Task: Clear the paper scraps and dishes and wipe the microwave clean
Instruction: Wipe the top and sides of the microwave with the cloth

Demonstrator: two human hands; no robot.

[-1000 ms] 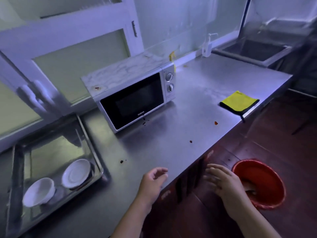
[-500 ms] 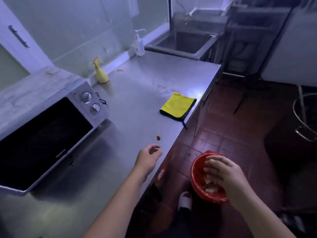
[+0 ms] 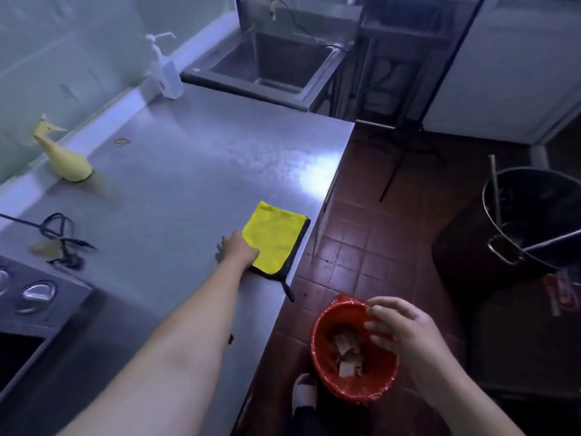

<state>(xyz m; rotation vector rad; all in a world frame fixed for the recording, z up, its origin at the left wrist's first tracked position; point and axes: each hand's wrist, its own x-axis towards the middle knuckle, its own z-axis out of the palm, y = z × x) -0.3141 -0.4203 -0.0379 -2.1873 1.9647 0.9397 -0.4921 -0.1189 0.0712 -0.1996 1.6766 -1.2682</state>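
A folded yellow cloth point(image 3: 274, 239) with a black edge lies near the steel counter's point(image 3: 188, 171) right edge. My left hand point(image 3: 236, 250) reaches across the counter and rests on the cloth's near left corner; how its fingers lie is hidden. My right hand point(image 3: 401, 336) hovers with relaxed fingers over a red bin point(image 3: 352, 391) on the floor, which holds paper scraps point(image 3: 345, 350). Only the microwave's point(image 3: 28, 309) knob corner shows at the lower left.
A yellow spray bottle point(image 3: 63, 155) and a clear pump bottle point(image 3: 166, 69) stand along the back wall. A black cord point(image 3: 59, 239) lies by the microwave. A sink point(image 3: 273, 62) adjoins the counter's far end. A dark metal pot point(image 3: 534, 215) sits on the tiled floor.
The view has swung right, away from the microwave. My left hand moved forward from the counter's edge to the yellow cloth. My right hand lifted a little above the red bin.
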